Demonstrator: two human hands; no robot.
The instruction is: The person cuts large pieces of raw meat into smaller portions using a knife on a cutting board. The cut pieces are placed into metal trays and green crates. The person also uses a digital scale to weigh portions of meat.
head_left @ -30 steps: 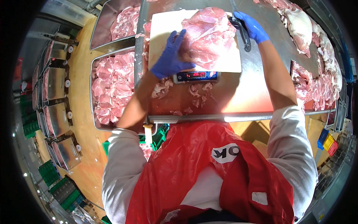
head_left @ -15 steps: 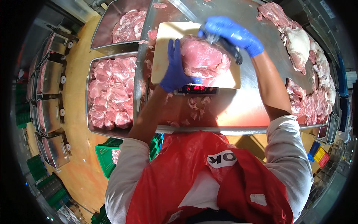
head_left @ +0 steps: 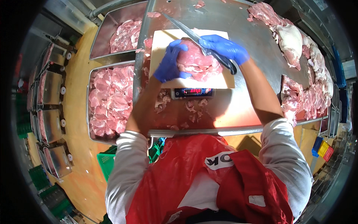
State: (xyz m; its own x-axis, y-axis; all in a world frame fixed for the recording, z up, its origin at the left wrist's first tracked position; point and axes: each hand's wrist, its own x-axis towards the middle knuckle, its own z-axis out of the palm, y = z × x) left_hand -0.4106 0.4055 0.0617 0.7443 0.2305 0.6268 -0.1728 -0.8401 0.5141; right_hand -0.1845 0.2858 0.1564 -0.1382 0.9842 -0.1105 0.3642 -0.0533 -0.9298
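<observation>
A large pink piece of raw meat [head_left: 199,61] sits on a pale cutting board [head_left: 164,39], which rests on a scale [head_left: 192,93] with a lit red display. My left hand [head_left: 172,61], in a blue glove, presses against the meat's left side with its fingers curled round it. My right hand [head_left: 225,47], also gloved in blue, grips a knife [head_left: 186,30] by its black handle over the meat's right side. The blade slants up to the far left across the meat's far edge, its tip beyond the board. Where the blade meets the meat is partly hidden by my right fingers.
Meat scraps [head_left: 192,108] lie on the metal table [head_left: 238,108] near the scale. To the left are two metal bins of meat: a fuller near one [head_left: 112,100] and a far one [head_left: 126,35]. Larger cuts [head_left: 291,41] line the right edge. A green crate [head_left: 106,162] stands below.
My left fingers, stretched out before, have curled round the meat. My right hand has come lower and nearer, and the knife, blurred earlier, now shows its blade pointing to the far left.
</observation>
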